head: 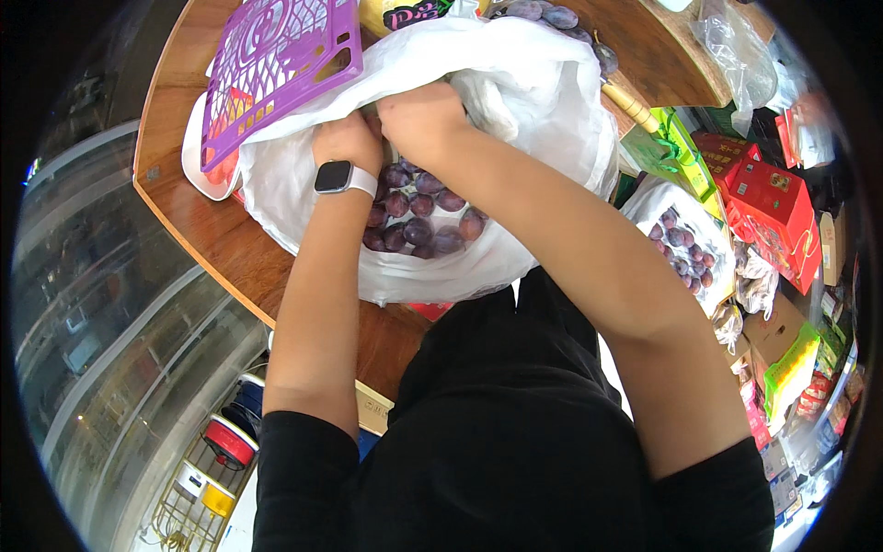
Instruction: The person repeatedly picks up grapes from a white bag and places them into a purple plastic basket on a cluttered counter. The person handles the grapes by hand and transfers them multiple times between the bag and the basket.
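A large white plastic bag [428, 279] lies wide open on the wooden table, with many dark purple plums [419, 231] inside. My left hand [347, 143], with a smartwatch [334, 176] on a pale band at the wrist, reaches into the bag's mouth at the upper left of the plums. Close beside it, my right hand [422, 117] is bent down into the bag, its fingers curled. The fingertips of both hands are hidden, so I cannot tell what they hold. A crumpled white inner liner [491, 103] shows right of my right hand.
A purple plastic basket [276, 76] leans at the upper left over a white tray [196, 162]. More plums [552, 15] lie beyond the bag, near a bamboo-like handle [631, 107]. Another bag of plums [679, 241] and red gift boxes [776, 214] stand to the right.
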A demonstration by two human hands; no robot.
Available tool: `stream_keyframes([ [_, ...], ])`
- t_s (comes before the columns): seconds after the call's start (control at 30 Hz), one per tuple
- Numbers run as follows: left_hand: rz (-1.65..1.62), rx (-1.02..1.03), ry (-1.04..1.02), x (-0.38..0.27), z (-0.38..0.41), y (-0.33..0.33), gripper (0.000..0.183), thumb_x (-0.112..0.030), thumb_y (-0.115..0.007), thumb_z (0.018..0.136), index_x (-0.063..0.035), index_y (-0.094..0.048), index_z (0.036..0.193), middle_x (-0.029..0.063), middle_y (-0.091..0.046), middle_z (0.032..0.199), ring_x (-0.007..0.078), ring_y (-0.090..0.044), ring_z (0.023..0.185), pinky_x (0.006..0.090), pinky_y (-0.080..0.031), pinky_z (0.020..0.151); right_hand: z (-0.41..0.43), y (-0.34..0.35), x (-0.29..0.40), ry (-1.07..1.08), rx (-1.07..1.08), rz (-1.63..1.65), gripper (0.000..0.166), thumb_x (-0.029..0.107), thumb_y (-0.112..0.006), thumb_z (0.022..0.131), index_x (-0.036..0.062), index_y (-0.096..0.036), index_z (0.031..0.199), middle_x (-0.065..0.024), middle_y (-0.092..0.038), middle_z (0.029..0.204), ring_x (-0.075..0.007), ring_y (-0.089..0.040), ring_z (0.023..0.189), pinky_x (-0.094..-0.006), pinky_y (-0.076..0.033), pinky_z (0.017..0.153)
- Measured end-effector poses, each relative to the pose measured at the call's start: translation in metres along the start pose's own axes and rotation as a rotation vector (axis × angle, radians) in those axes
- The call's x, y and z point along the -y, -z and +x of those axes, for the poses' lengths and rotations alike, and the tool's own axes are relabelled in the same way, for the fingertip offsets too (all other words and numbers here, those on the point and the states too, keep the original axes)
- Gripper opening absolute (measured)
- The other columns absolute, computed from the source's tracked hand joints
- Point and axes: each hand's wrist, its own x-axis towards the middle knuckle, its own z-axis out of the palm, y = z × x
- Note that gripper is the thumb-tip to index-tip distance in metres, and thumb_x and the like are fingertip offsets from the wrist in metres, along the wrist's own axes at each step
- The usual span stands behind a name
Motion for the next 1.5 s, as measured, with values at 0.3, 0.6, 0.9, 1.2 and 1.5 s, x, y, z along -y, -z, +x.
stream_keyframes([
  [0.3,-0.038,-0.055,0.066,0.003,0.000,0.002,0.029,-0.033,-0.054,0.080,-0.0127,-0.063,0.097,0.0141,-0.063,0.094,0.0335,-0.059,0.084,0.0420,-0.047,0.073,0.001,-0.014,-0.014,-0.075,-0.359,0.305,0.031,0.027,-0.053,0.078,0.0055,-0.061,0.098,-0.0145,-0.060,0.095,-0.0334,-0.056,0.089,-0.0430,-0.044,0.078],
  [0.6,-0.311,-0.149,0.047,0.012,-0.017,0.025,0.031,-0.027,-0.059,0.079,-0.0026,-0.061,0.099,0.0181,-0.064,0.082,0.0322,-0.062,0.072,0.0398,-0.049,0.065,-0.149,0.063,-0.083,-0.419,0.288,1.916,0.044,0.020,-0.065,0.080,0.0017,-0.050,0.117,-0.0011,-0.056,0.089,-0.0063,-0.046,0.061,-0.0186,-0.038,0.054],
  [0.9,-0.763,0.122,0.651,0.014,-0.015,0.037,0.041,-0.035,-0.060,0.081,-0.0066,-0.056,0.111,0.0017,-0.063,0.082,0.0093,-0.054,0.065,0.0217,-0.040,0.049,-0.290,0.087,-0.151,-0.412,-0.013,2.208,0.036,0.014,-0.062,0.081,0.0001,-0.049,0.112,-0.0106,-0.054,0.100,-0.0092,-0.047,0.062,-0.0195,-0.040,0.056],
  [1.2,-1.596,0.510,0.505,-0.136,-0.095,0.103,0.028,-0.024,-0.048,0.091,-0.0021,-0.053,0.107,0.0078,-0.060,0.098,0.0136,-0.056,0.086,0.0257,-0.044,0.069,-0.427,0.051,-0.261,-0.941,-0.269,1.542,0.025,0.016,-0.063,0.081,0.0048,-0.058,0.102,-0.0004,-0.060,0.086,-0.0053,-0.049,0.068,-0.0192,-0.039,0.058],
  [1.5,-1.224,1.013,0.024,-0.364,-0.175,-0.010,0.041,0.003,-0.056,0.080,0.0013,-0.045,0.119,0.0099,-0.054,0.102,0.0146,-0.054,0.090,0.0253,-0.044,0.082,-0.419,-0.003,-0.330,-0.760,-0.253,0.483,0.024,0.018,-0.062,0.076,0.0085,-0.057,0.098,-0.0131,-0.057,0.089,-0.0268,-0.059,0.077,-0.0367,-0.049,0.068],
])
